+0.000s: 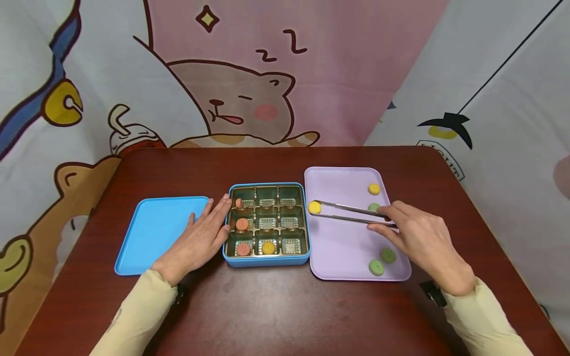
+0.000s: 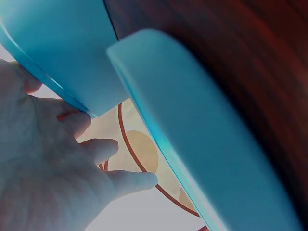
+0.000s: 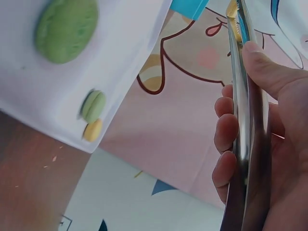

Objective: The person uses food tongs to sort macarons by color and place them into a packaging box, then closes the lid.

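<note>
My right hand [image 1: 420, 237] grips metal tongs [image 1: 347, 207], whose tips are around a yellow macaron [image 1: 314, 207] over the left edge of the lilac tray [image 1: 343, 247]. In the right wrist view, fingers and thumb wrap the tongs [image 3: 245, 139]. My left hand [image 1: 200, 237] lies with its fingers extended, touching the left side of the blue box [image 1: 267, 262]. That box has a gold divided insert. Orange macarons [image 1: 242, 224] sit in its left column, the back one on edge, and a yellow macaron [image 1: 268, 247] is in the front middle compartment.
On the tray lie green macarons [image 1: 376, 267] and another yellow macaron [image 1: 374, 189] near the back right. A blue lid [image 1: 156, 232] lies left of the box, partly under my left forearm. Behind the brown table [image 1: 267, 306] hangs a cartoon-printed cloth [image 1: 338, 74].
</note>
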A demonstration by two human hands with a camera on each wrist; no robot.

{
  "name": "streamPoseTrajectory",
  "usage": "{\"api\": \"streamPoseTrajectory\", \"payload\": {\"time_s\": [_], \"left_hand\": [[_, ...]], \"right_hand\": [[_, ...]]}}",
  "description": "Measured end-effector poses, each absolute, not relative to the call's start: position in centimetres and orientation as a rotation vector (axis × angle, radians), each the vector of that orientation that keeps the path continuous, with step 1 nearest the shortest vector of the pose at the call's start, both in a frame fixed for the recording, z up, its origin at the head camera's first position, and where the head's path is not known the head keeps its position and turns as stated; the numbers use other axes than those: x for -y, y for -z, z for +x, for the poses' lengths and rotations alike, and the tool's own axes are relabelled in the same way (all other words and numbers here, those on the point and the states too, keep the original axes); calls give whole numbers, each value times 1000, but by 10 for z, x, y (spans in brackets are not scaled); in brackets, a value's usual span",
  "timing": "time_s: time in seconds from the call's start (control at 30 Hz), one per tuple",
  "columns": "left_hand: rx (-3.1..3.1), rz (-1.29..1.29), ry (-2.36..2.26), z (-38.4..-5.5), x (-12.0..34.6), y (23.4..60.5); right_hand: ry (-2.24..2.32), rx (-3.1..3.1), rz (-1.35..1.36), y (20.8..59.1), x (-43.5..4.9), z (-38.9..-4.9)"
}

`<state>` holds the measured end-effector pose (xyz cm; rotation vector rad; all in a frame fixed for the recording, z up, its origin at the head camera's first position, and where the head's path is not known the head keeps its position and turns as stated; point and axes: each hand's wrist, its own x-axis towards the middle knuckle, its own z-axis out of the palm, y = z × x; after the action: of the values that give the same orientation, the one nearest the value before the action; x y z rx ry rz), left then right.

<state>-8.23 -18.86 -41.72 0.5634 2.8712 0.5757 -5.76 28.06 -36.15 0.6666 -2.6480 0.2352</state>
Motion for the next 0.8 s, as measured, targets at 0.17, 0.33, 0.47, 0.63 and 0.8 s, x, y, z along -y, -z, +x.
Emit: {"api": "streamPoseTrajectory", "payload": {"time_s": [0.17,0.33,0.47,0.63,0.8], "left_hand": [[-2875,563,-573,-82,188,417],[-2873,557,-577,-82,188,417],[-2870,550,-577,-81,188,416],[-2869,547,-578,-82,187,416],[-2871,545,-576,-82,187,416]], "right_hand": [[-222,2618,725,357,-273,-60],[-209,2584,782,353,-264,-65],[-196,2587,815,351,-257,-69],[-187,2607,853,350,-248,-74],[-185,2614,881,348,-238,-78]]}}
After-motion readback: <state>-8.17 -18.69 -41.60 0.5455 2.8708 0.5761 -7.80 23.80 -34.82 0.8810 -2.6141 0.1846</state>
